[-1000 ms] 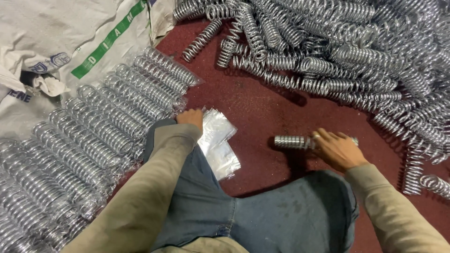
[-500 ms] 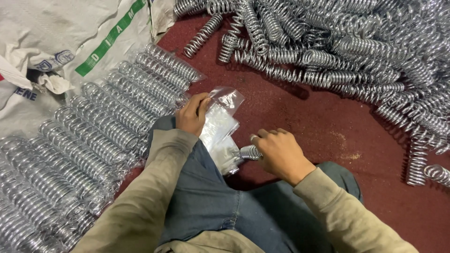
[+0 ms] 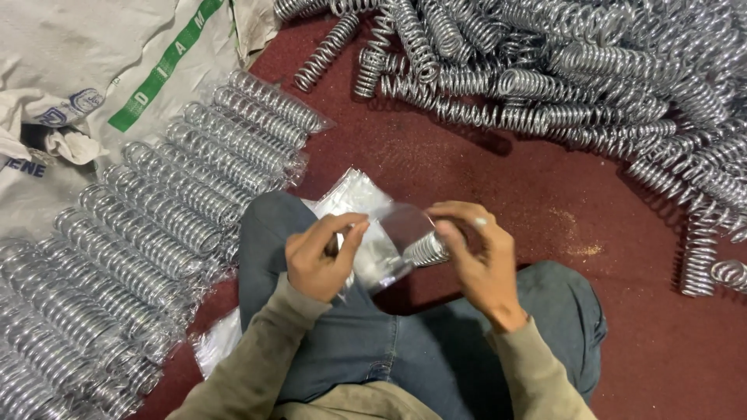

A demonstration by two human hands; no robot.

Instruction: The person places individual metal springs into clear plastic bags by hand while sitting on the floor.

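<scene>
My left hand (image 3: 319,257) pinches one side of a clear plastic bag (image 3: 385,237) held above my knee. My right hand (image 3: 478,253) grips the other side of the bag's mouth and also holds a shiny metal coil spring (image 3: 426,250), whose end pokes out below my fingers at the bag's opening. More clear bags (image 3: 350,194) lie stacked on the floor just beyond my hands.
Rows of bagged springs (image 3: 156,225) lie side by side at the left on a white sack (image 3: 93,70). A heap of loose springs (image 3: 560,70) covers the top and right of the dark red floor (image 3: 506,179). My blue-trousered legs (image 3: 405,342) fill the bottom centre.
My right hand brought a spring from the floor at the right over to the bags. My left hand lifted one bag off the stack, and both hands now hold it open.
</scene>
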